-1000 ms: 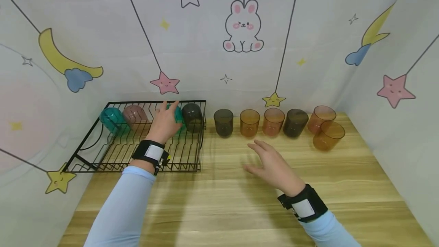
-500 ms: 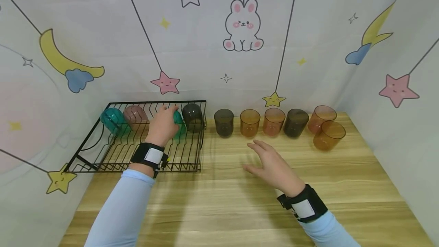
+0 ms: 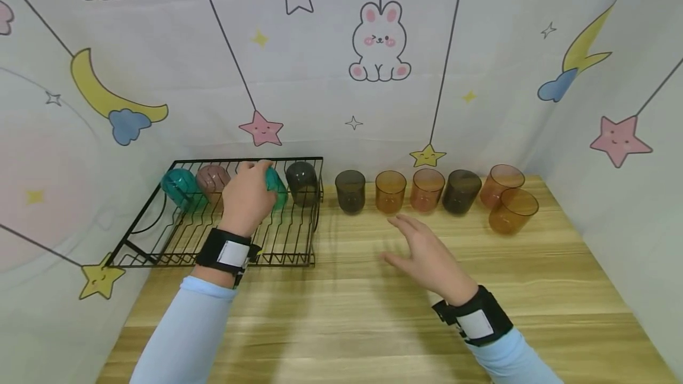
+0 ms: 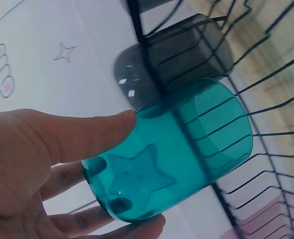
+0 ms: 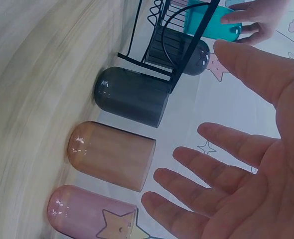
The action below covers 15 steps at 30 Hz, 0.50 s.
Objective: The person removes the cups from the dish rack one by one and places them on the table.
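Gripping a teal cup (image 4: 164, 152) in a black rack (image 3: 283, 259), left hand (image 3: 247, 197) clamped on it, right hand (image 3: 431, 256) held with fingers apart

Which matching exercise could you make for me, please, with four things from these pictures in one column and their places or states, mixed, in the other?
1. left hand
2. right hand
3. rack
4. rabbit

A. printed on the white backdrop
B. above the table, holding nothing
C. made of black wire
D. gripping a teal cup

Pairs: 1-D, 2-B, 3-C, 4-A
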{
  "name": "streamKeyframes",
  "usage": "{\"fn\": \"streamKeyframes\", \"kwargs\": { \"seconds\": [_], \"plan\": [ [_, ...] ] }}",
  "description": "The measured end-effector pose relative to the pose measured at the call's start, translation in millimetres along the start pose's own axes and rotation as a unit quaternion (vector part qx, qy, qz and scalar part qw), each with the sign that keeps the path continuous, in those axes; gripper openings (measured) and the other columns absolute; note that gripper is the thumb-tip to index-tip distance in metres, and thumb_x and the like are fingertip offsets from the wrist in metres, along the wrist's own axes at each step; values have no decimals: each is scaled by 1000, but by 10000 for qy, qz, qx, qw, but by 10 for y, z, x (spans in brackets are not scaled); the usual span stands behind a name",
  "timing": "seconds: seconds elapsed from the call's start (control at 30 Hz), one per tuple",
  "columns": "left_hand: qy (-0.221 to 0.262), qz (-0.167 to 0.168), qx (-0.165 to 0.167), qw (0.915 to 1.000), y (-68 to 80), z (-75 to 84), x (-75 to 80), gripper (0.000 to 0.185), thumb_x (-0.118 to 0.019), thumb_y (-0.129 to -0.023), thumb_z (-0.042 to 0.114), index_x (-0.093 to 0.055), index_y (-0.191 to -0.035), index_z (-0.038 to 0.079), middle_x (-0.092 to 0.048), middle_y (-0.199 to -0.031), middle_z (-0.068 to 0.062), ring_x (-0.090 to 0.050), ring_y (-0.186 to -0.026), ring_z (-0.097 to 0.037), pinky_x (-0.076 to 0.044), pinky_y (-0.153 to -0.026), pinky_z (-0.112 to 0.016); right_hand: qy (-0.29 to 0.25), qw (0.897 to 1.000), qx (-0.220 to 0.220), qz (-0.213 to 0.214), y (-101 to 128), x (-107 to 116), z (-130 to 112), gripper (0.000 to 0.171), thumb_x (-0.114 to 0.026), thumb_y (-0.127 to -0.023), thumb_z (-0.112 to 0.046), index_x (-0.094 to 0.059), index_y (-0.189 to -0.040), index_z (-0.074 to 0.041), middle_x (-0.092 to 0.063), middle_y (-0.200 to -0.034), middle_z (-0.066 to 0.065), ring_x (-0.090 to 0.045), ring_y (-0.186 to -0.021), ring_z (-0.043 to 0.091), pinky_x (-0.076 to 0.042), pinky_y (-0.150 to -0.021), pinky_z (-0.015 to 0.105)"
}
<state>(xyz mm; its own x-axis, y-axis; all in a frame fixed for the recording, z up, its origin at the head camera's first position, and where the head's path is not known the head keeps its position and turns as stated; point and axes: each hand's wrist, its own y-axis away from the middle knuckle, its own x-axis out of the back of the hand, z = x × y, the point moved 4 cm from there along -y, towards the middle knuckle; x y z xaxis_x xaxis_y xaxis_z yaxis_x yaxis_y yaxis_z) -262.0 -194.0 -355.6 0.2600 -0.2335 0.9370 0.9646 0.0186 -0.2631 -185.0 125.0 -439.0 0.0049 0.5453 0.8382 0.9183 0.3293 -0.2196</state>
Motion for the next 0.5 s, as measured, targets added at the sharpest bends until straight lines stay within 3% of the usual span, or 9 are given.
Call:
{"fn": "streamKeyframes", "kwargs": {
  "seconds": [0.13,0.5],
  "plan": [
    [-182,419,45,9989,95,69,132,60,-71,-79,24,-48,-134,17,-49,-128,-24,-52,-55,-27,-35,-37,-32,-48,9999,-99,63,8,43,-7,71,-66,-80,-50,-42,-138,-16,-43,-142,9,-42,-130,26,-38,-106,44],
    [-196,1213,-124,9923,386,290,445,58,-73,-78,31,-52,-130,17,-54,-123,-23,-50,-49,-26,-33,-35,-33,-215,9992,-182,287,38,141,-48,68,-67,-81,-44,-43,-137,-16,-48,-138,6,-44,-128,24,-39,-105,44]
  ]
}}
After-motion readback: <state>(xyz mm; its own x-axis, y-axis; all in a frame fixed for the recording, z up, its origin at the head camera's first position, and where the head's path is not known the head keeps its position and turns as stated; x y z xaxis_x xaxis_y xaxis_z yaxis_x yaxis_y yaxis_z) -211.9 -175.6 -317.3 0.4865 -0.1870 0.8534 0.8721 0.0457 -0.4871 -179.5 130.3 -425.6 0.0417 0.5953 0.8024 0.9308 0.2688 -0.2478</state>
